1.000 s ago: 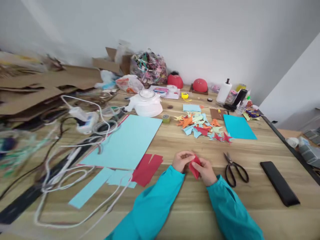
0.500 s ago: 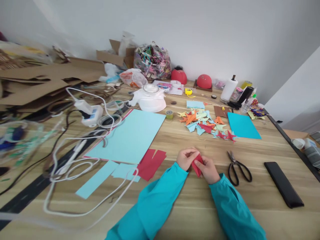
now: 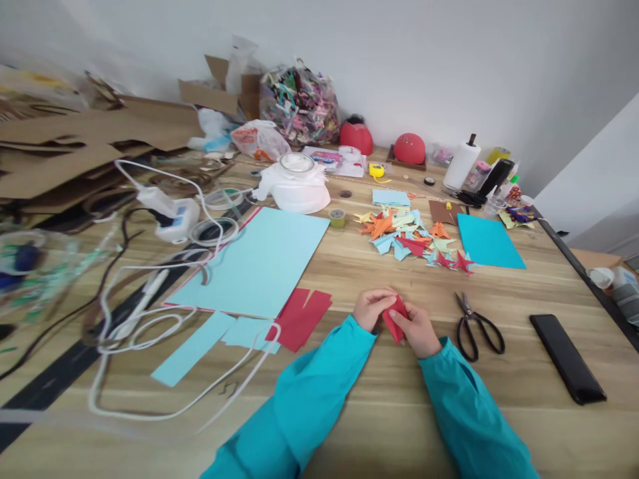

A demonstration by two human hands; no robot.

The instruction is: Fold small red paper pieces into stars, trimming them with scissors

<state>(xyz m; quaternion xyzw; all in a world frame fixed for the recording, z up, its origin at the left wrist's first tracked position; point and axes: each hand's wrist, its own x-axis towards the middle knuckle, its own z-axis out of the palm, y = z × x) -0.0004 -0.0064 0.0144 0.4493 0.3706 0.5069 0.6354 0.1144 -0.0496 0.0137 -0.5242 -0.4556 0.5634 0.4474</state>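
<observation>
Between my two hands is a small folded piece of red paper (image 3: 396, 320), held just above the wooden table. My left hand (image 3: 372, 308) pinches its upper left edge. With thumb and fingers, my right hand (image 3: 419, 327) grips its right side. Beyond them lies a pile of folded paper cranes (image 3: 399, 233) in orange, yellow, blue and red. Black-handled scissors (image 3: 472, 322) rest to the right of my right hand, blades pointing away. Cut red paper strips (image 3: 304, 319) lie to the left of my left hand.
A large light blue sheet (image 3: 264, 259) and blue strips (image 3: 194, 349) lie left, near a looping white cable (image 3: 164, 418) and a power strip (image 3: 180, 219). A black case (image 3: 568, 359) is at right, a blue sheet (image 3: 489, 241) behind it. Cardboard (image 3: 100, 133) is stacked far left.
The camera view has shifted slightly. Both hands still hold the red paper in nearly the same place, its visible face now turned a little wider.
</observation>
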